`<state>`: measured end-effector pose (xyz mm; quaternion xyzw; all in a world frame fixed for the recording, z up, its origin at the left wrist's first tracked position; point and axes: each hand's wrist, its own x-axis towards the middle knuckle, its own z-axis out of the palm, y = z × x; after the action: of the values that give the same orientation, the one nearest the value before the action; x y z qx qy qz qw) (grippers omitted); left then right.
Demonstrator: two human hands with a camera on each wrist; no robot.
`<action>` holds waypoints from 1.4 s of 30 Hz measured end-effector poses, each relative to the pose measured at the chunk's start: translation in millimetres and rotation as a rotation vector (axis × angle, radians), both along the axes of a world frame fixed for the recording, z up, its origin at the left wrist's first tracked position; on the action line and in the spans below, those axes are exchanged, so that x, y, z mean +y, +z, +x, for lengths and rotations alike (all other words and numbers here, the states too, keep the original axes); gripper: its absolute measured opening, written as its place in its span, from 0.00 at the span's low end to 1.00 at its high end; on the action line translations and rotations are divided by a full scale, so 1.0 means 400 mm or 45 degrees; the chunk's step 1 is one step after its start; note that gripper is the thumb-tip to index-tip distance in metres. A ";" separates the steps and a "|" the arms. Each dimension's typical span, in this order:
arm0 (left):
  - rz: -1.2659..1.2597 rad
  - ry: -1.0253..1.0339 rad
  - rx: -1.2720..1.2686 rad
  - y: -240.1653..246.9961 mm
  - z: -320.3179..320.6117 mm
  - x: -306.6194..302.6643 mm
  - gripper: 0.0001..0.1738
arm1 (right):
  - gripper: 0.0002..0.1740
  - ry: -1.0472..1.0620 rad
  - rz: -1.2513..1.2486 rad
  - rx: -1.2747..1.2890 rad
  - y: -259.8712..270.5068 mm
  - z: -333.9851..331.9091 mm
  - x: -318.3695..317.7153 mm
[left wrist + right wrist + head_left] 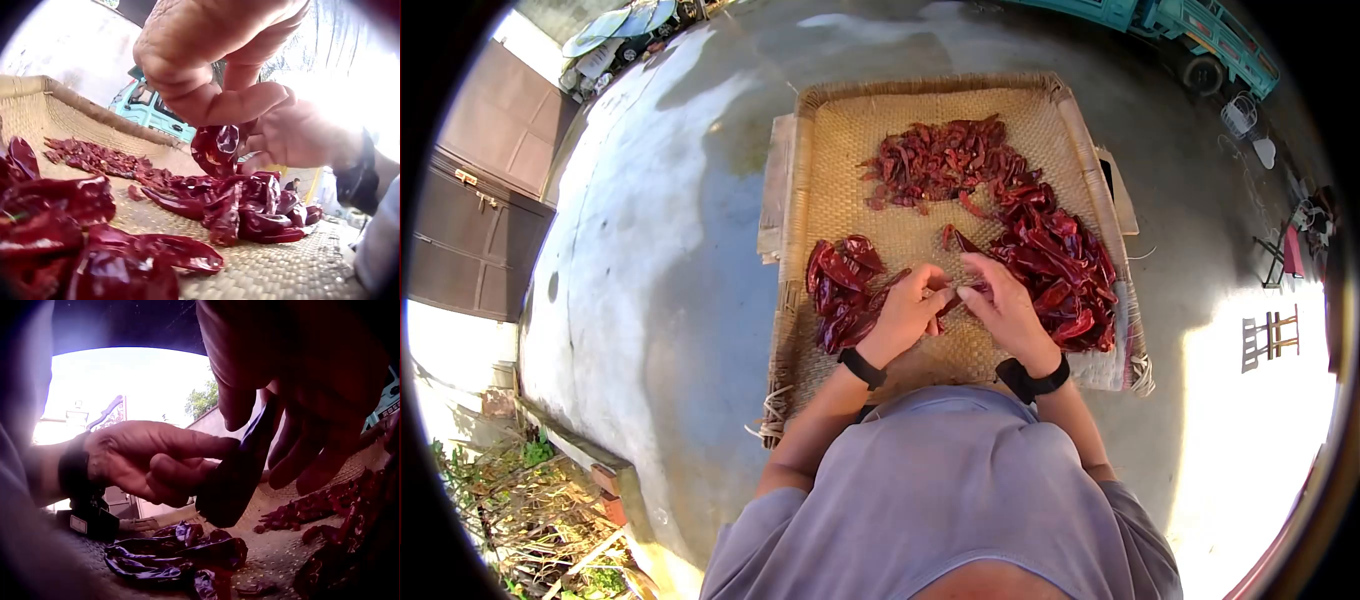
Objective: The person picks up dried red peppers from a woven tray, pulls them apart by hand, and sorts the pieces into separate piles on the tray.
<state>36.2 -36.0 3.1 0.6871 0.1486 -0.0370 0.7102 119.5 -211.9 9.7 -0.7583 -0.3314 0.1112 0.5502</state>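
Between both hands, low over the woven tray [920, 375], is a dark red dried pepper [234, 481]. The left hand [912, 315] [219, 69] pinches its wide end between thumb and fingers. At the pepper's narrow end, the thumb and fingers of the right hand [1012, 315] [300, 394] hold it. Whole glossy peppers [840, 285] lie left of the left hand, and a bigger heap of them [1060, 265] lies beside the right hand. Farther back are smaller, crumpled red pieces [945, 160].
Raised rims [930, 85] surround the tray, with boards [778, 190] under its sides. Beyond are wet concrete ground [690, 230], a teal vehicle [1215, 45] at the top right, a small wooden chair [1282, 333] at the right and plants [535, 500] at the lower left.
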 end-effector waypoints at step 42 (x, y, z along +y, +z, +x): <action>1.360 0.074 0.420 -0.081 0.061 0.228 0.26 | 0.16 -0.777 -0.611 -0.633 0.061 0.104 -0.147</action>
<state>60.5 55.3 -29.1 0.9322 0.2749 -0.0439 0.2313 161.2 -270.7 34.2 -0.9308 -0.1799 -0.1676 0.2704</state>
